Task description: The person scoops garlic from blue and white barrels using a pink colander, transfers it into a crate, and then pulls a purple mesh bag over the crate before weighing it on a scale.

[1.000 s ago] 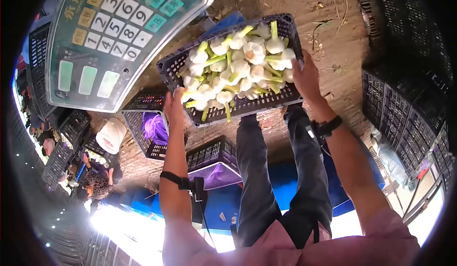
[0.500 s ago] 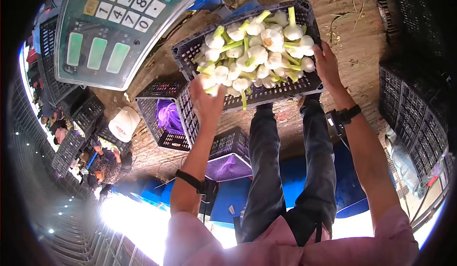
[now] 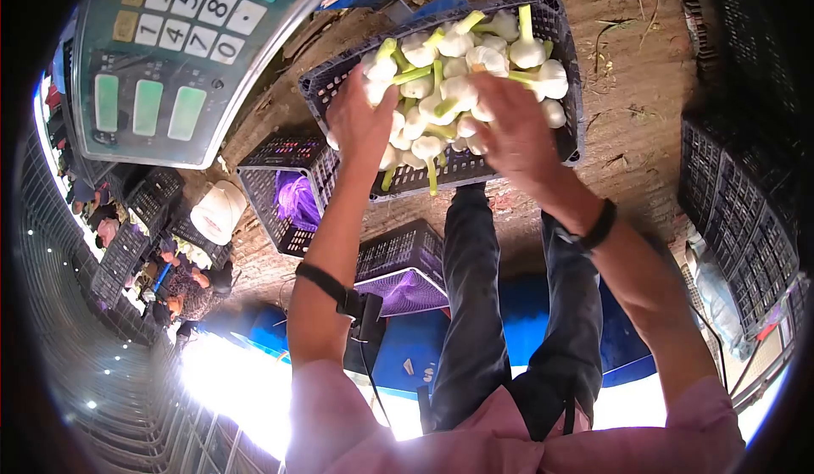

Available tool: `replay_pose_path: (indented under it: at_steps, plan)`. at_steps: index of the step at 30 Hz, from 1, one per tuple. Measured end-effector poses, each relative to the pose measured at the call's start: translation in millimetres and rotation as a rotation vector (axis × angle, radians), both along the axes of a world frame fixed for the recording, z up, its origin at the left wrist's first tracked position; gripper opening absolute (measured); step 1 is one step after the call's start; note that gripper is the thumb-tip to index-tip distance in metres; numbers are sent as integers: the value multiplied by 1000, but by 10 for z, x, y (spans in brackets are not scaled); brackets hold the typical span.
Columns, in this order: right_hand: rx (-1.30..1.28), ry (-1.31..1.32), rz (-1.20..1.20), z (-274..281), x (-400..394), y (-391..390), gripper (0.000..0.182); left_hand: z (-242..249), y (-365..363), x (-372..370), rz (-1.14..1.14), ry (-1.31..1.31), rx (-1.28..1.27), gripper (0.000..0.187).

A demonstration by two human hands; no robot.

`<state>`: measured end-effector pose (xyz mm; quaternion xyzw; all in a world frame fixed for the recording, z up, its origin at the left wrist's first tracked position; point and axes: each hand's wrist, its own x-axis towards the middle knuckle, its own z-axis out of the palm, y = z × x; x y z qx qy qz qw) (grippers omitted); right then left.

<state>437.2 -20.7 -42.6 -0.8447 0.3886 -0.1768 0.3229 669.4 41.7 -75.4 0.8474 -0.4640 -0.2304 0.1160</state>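
Observation:
A black plastic crate [image 3: 570,58] holds many white garlic bulbs [image 3: 458,92] with short green stems. My left hand [image 3: 360,126] rests over the bulbs at the crate's left end, its thumb apart from the fingers. Bulbs show between thumb and fingers, and no firm grip is visible. Over the right half of the pile, my right hand [image 3: 517,126] has its fingers spread on the bulbs, slightly blurred. Both palms face down, so what lies under them is hidden.
A scale with a keypad [image 3: 170,75] fills the upper left. Below it are a crate with purple netting [image 3: 295,201], a second crate [image 3: 403,253] and a white bucket [image 3: 219,213]. Black crates [image 3: 738,194] stand at right. People [image 3: 186,287] are at far left.
Both hands have left the crate's near left edge and right end and moved in over the garlic. The crate stays almost in place. The scale has shifted slightly left in view.

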Motion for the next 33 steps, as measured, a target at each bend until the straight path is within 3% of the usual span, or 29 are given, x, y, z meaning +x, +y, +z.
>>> replay_pose_path:
  at_steps: [1,4,7,10,12,16,17,18,20,23,26,28,30,33]
  plan:
    - [-74,111,62,-151,188,91,41,-118,-96,-54,-10,-45,-38,52]
    - [23,211,206,-275,481,42,18,-429,-214,-40,-17,-121,-123,44]
    - [526,205,-108,-88,598,4,18,-472,-234,109,-4,-49,-138,36]
    - [731,92,-344,-336,235,270,29,-451,-257,220,-21,16,-74,40]
    - [1315,-177,-978,-244,18,401,34,-411,-222,227,-22,-68,-162,36]
    - [1162,-154,-1185,-392,-537,681,38,44,178,-150,112,75,-302,37]
    - [1140,-80,-1134,-332,-619,686,44,170,375,-281,178,174,-98,37]
    - [951,64,-1097,-322,-706,725,47,252,547,-404,238,267,101,37]
    - [588,326,-976,-326,-824,869,53,312,833,-688,133,313,423,33]
    - [684,436,-770,41,-640,662,66,-73,1258,-839,-12,306,381,33]
    - [623,427,-648,-180,-651,674,61,-422,1443,-690,111,601,299,35]
    - [572,403,-607,-406,-689,606,58,-197,1166,-442,333,806,416,39]
    - [593,430,-613,-411,-661,597,44,-215,1073,-128,597,926,546,41]
    - [688,408,-639,-372,-623,584,31,-522,1244,-16,735,925,425,44]
